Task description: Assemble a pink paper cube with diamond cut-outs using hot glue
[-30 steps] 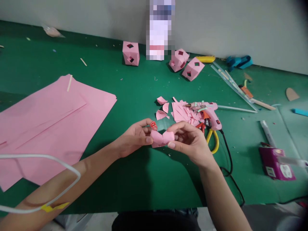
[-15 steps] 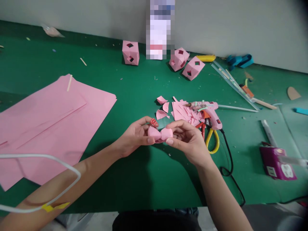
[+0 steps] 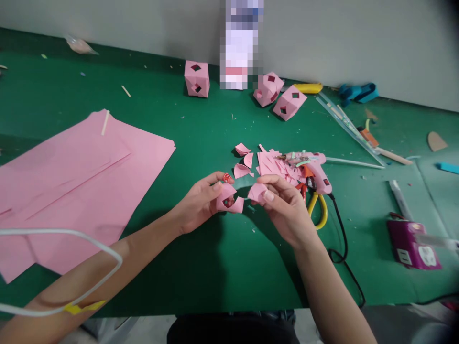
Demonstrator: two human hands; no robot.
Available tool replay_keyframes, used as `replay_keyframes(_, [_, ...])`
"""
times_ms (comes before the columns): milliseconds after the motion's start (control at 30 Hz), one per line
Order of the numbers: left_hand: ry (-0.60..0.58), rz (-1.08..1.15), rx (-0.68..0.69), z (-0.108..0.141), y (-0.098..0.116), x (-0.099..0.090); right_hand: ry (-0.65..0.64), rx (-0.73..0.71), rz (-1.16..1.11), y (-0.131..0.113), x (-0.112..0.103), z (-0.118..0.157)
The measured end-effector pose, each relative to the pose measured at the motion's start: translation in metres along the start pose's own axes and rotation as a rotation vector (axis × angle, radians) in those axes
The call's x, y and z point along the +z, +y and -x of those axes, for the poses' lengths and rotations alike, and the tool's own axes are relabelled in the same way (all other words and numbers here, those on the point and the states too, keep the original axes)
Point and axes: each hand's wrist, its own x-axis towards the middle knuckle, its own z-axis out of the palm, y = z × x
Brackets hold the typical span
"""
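Pinched in my left hand (image 3: 201,200) is a folded pink paper form (image 3: 230,204) with a curved opening facing me. My right hand (image 3: 287,205) holds a smaller folded pink paper piece (image 3: 257,193) between thumb and fingers. A gap separates the two papers. Just beyond them lie curved pink paper pieces (image 3: 242,170) and a pile of pink strips (image 3: 274,165). A pink glue gun (image 3: 315,169) rests over the strips, right of my right hand, beside yellow-handled scissors (image 3: 318,210).
Large pink sheets (image 3: 89,181) cover the left side. Pink paper cubes with cut holes (image 3: 197,81) stand at the back near a pixelated upright object (image 3: 236,57). A purple box (image 3: 412,243) sits at right. A white cable (image 3: 71,234) crosses my left forearm.
The pink papers, close together or touching before, are now apart. The left form has tilted and shows its opening. My right hand has shifted slightly right with its piece.
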Motion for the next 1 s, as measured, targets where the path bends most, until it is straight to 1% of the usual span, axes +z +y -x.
replay_keyframes(167, [0.0, -0.043, -0.006, -0.001, -0.002, -0.001, -0.044, 0.023, -0.005, 0.003, 0.003, 0.0])
replay_keyframes(333, [0.003, -0.069, -0.002, -0.002, -0.003, 0.001, -0.076, -0.006, 0.027, 0.008, 0.01, 0.002])
replay_keyframes(433, [0.025, -0.037, 0.008, -0.002, -0.004, -0.001, -0.028, -0.03, 0.059, 0.011, 0.016, 0.003])
replay_keyframes(567, [0.033, 0.043, -0.01, -0.001, -0.003, -0.003, 0.063, -0.114, 0.084, 0.015, 0.02, 0.004])
replay_keyframes(700, [0.032, 0.037, -0.049, 0.0, 0.0, -0.003, 0.065, -0.159, 0.071, 0.015, 0.015, 0.003])
replay_keyframes(800, [0.013, 0.029, -0.03, 0.0, 0.0, -0.005, 0.04, -0.119, 0.041, 0.01, 0.01, 0.003])
replay_keyframes(900, [-0.009, 0.017, -0.015, -0.001, -0.001, -0.006, -0.025, -0.048, 0.002, 0.005, 0.007, 0.003])
replay_keyframes(1000, [-0.014, 0.011, -0.022, -0.001, -0.001, -0.006, -0.062, -0.055, 0.031, 0.006, 0.006, 0.004])
